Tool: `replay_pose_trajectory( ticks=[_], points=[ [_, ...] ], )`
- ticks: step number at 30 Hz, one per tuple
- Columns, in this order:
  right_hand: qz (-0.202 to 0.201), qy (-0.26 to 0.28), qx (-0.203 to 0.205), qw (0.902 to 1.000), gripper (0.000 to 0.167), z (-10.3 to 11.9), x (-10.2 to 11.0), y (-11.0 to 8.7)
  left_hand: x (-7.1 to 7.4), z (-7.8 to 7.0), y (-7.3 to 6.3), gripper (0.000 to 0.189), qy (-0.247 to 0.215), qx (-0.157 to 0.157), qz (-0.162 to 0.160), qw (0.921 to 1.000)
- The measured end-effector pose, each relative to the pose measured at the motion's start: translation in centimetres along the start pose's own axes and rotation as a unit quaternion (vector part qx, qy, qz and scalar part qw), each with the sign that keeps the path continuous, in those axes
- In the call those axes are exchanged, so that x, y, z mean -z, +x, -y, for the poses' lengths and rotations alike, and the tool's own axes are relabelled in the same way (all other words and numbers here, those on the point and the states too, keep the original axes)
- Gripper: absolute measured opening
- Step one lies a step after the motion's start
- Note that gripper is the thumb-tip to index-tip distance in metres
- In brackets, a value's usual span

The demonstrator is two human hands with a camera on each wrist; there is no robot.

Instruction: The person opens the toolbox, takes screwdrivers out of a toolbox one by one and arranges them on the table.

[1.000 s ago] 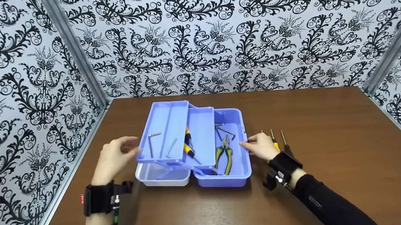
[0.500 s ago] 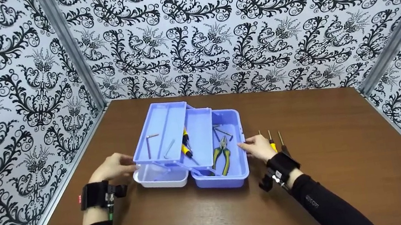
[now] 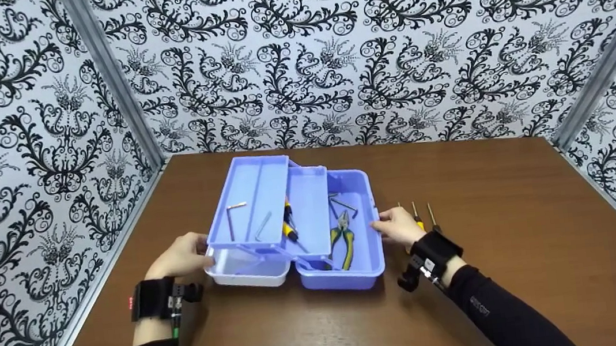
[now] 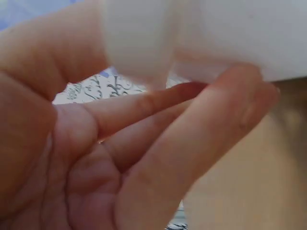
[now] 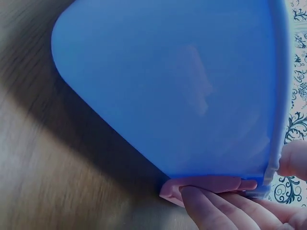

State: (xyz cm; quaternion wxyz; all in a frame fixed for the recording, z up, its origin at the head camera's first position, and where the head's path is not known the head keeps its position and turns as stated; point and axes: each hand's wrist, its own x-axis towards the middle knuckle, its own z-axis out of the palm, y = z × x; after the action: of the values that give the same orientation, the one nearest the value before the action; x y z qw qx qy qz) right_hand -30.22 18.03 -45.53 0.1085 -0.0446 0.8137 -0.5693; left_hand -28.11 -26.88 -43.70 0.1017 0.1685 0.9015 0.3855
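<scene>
A lavender toolbox (image 3: pixel 340 280) stands with its stepped trays (image 3: pixel 253 173) swung out to the left over its white lid (image 3: pixel 256 281). My left hand (image 3: pixel 181 257) pinches the lid's left edge, thumb above and fingers beneath in the left wrist view. At the box's right wall, my right hand (image 3: pixel 401 226) holds the rim, thumb on top and fingers against a pink latch (image 5: pixel 206 184). Green-and-black pliers (image 3: pixel 347 250) lie in the bottom beside a metal hex key (image 3: pixel 344 203). Two L-shaped hex keys (image 3: pixel 263 226) lie in the top tray, yellow-black screwdrivers (image 3: pixel 290 232) in the middle one.
Several screwdrivers (image 3: pixel 419 223) lie on the brown table (image 3: pixel 326 333) just beyond my right hand, partly hidden by it. Patterned white wall panels (image 3: pixel 320 78) close off the back and sides.
My left hand has come down from beside the top tray's corner to the white lid and now grips its edge. My right hand has stayed at the box's right rim.
</scene>
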Motion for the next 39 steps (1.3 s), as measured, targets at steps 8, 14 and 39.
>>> replay_pose_trajectory(
  ticks=[8,14,39],
  points=[
    [0.039,0.059,-0.006,0.9975,0.041,-0.4,0.8,-0.1,0.6,-3.7,-0.9,0.034,0.030,-0.006,-0.106,0.9939],
    [0.038,0.052,-0.002,0.9979,0.040,-0.7,0.9,-0.1,0.7,-5.2,-1.4,0.032,0.047,-0.021,-0.129,0.9904],
    [0.022,0.007,0.007,0.9997,0.040,-0.3,0.3,0.0,0.9,-4.0,-1.4,0.033,0.026,-0.004,-0.083,0.9962]
  ],
)
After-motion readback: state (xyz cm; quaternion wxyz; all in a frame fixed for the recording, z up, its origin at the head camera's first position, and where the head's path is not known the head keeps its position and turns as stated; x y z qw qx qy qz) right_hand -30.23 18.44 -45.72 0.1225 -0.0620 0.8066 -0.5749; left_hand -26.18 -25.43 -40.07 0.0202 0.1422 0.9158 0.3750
